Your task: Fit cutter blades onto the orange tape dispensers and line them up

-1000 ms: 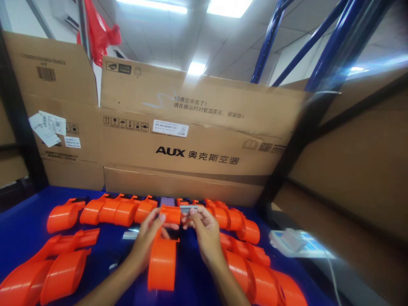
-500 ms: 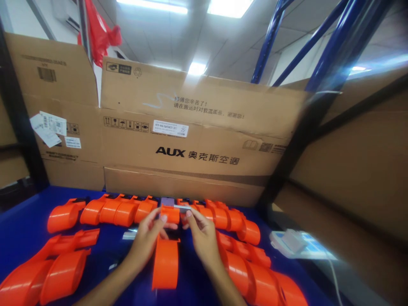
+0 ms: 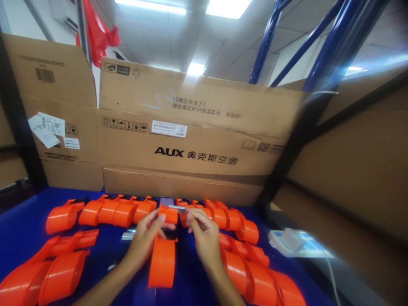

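Barely anything moved since a second ago: both hands sit in the same spot, only the orange dispenser (image 3: 163,259) between them has tipped a touch. Left hand (image 3: 145,240) is pinched on its top end, right hand (image 3: 204,238) is closed on a thin grey strip (image 3: 177,207) at that same end, probably a blade, though it's too blurry to call. So the fiddly fitting bit looks ongoing, not finished. Dispenser stands upright on the blue table (image 3: 25,229), just in front of the big cardboard box (image 3: 191,144). More orange ones (image 3: 108,211) lie in rows along the box and on both sides.
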### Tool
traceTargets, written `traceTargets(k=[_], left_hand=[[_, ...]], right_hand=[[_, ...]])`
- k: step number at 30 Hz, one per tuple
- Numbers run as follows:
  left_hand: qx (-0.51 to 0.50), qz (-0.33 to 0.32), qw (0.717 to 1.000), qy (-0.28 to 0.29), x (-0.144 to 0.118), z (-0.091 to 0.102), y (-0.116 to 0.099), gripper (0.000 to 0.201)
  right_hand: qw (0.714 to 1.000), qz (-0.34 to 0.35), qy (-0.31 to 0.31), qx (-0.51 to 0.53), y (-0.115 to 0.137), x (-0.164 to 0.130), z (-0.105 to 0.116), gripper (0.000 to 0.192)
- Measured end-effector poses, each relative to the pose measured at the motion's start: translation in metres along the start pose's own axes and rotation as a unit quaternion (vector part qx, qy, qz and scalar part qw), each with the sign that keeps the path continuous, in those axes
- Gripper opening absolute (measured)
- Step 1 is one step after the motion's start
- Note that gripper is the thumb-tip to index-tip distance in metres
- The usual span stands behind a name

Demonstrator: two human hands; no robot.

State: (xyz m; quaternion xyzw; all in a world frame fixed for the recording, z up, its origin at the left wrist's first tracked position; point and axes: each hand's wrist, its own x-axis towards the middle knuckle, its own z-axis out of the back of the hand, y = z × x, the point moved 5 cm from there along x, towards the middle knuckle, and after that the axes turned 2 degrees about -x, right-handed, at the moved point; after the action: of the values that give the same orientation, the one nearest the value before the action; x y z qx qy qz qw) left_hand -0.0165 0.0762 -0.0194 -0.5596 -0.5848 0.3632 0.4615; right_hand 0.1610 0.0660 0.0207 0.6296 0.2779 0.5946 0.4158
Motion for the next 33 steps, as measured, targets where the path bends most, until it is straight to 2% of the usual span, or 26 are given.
traceTargets(k=[8, 12, 14, 18, 20, 23, 25, 27, 29, 33], left_hand=[[0.01, 0.009, 0.999, 0.043, 0.001, -0.002, -0.005, 0.055], [0.001, 0.024, 1.0, 0.02, 0.008, 0.01, -0.008, 0.044], [-0.002, 0.026, 0.999, -0.02, 0.013, 0.019, -0.01, 0.034], [-0.029, 0.034, 0.996, -0.074, 0.021, 0.032, -0.009, 0.029], [-0.043, 0.041, 0.995, -0.083, 0.022, 0.035, -0.007, 0.031], [-0.051, 0.046, 0.994, -0.084, 0.021, 0.032, -0.007, 0.032], [-0.046, 0.043, 0.995, -0.082, 0.018, 0.028, -0.009, 0.033], [-0.04, 0.033, 0.996, -0.079, 0.014, 0.023, -0.013, 0.037], [-0.034, 0.02, 0.997, -0.071, 0.01, 0.018, -0.016, 0.039], [-0.015, 0.011, 0.999, -0.039, 0.006, 0.008, -0.012, 0.036]], right_hand=[[0.996, 0.017, 0.089, -0.022, 0.003, -0.003, -0.013, 0.026], [0.987, 0.033, 0.105, -0.119, 0.007, -0.002, -0.011, 0.027], [0.962, 0.053, 0.142, -0.226, 0.009, -0.005, -0.011, 0.019], [0.861, 0.095, 0.267, -0.422, 0.008, -0.021, -0.018, 0.014], [0.822, 0.097, 0.298, -0.475, 0.005, -0.029, -0.02, 0.017], [0.789, 0.09, 0.314, -0.521, 0.004, -0.035, -0.023, 0.014], [0.778, 0.094, 0.315, -0.536, 0.005, -0.034, -0.024, 0.01], [0.781, 0.097, 0.297, -0.541, 0.009, -0.029, -0.02, 0.006], [0.803, 0.079, 0.25, -0.536, 0.013, -0.02, -0.013, 0.006], [0.886, 0.055, 0.146, -0.437, 0.022, -0.007, 0.0, 0.019]])
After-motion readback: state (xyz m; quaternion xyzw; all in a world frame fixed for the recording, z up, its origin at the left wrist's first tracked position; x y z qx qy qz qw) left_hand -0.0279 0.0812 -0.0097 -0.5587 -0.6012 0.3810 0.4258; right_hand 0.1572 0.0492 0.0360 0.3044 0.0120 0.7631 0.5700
